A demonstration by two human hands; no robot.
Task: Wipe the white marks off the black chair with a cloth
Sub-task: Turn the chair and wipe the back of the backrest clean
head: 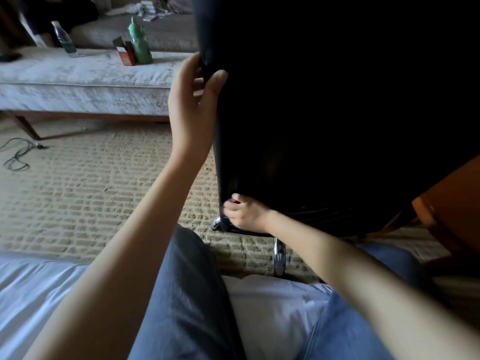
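The black chair point(337, 100) stands close in front of me, and its dark back fills the upper right of the view. No white marks show on it in this dim light. My left hand point(194, 100) grips the left edge of the chair back, thumb on the near face and fingers round the rim. My right hand point(241, 213) is low at the bottom left corner of the back, its fingers curled and pinching the edge there. No cloth is visible; one may be hidden under that hand.
A chrome chair leg point(279, 258) stands on the woven carpet point(104, 190). A pale sofa point(78, 81) at the left carries a plastic bottle point(65, 40), a green bottle point(139, 42) and a small box point(126, 51). Orange-brown furniture point(449, 203) is at the right. A cable point(18, 154) lies on the floor.
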